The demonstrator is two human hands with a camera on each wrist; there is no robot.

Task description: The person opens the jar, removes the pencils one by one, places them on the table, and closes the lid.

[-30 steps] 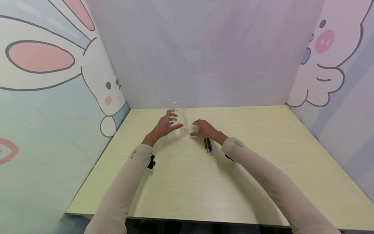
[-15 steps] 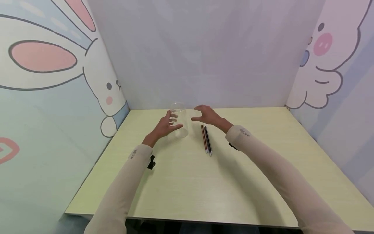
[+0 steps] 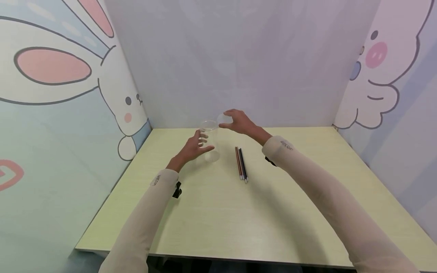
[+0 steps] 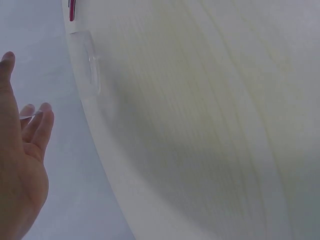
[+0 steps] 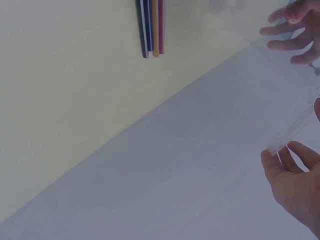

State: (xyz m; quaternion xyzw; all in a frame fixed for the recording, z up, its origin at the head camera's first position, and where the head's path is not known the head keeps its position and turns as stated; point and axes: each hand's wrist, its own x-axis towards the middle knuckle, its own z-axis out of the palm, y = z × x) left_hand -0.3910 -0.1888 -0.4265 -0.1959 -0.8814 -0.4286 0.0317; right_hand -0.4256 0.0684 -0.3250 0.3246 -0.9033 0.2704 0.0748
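Observation:
A tall clear jar stands upright near the back of the table in the head view. My left hand holds it from the left, thumb across the front and fingers round the far side. Beside the jar's rim, my right hand pinches a clear round lid between thumb and fingers. In the right wrist view the lid shows nearly edge-on, raised off the table. The jar's base appears in the left wrist view, resting on the tabletop.
Several pencils lie side by side to the right of the jar, below my right forearm. A pale wall rises behind the table, and side walls with cartoon animals stand left and right.
My right hand has lifted the lid from beside the jar's base up to its rim, uncovering more of the pencils. The left hand and the jar have stayed in place.

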